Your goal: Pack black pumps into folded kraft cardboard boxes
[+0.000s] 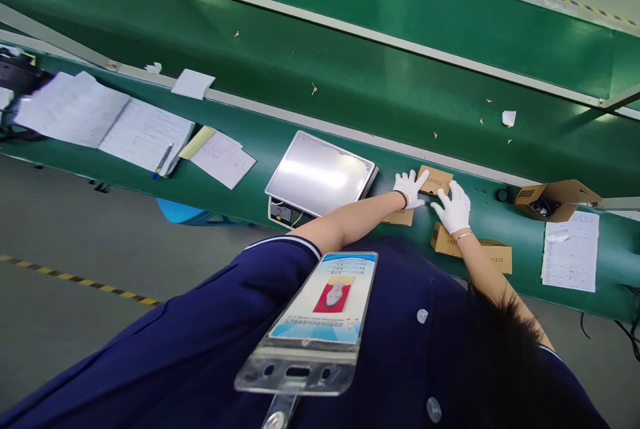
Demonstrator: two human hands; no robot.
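Observation:
A small closed cardboard box (pixel 435 180) with printing on its lid lies on the green workbench between my hands. My left hand (pixel 410 190), in a white glove, is at its left side, fingers spread and the thumb against the box edge. On the other side, my white-gloved right hand (pixel 454 209) touches the right edge with its fingers apart; neither hand is wrapped round the box. Partly under my left wrist is another flat cardboard box (pixel 400 217). Beneath my right forearm lie further cardboard boxes (pixel 495 255), partly hidden.
Left of my hands stands a scale (pixel 320 172) with a shiny metal plate. Farther left are loose papers (pixel 225 159), an open notebook (pixel 145 129) and a pen (pixel 163 161). At right, an open carton (pixel 553 201) holding dark cable sits by a printed sheet (pixel 573 255). A shelf rail (pixel 350 129) runs behind.

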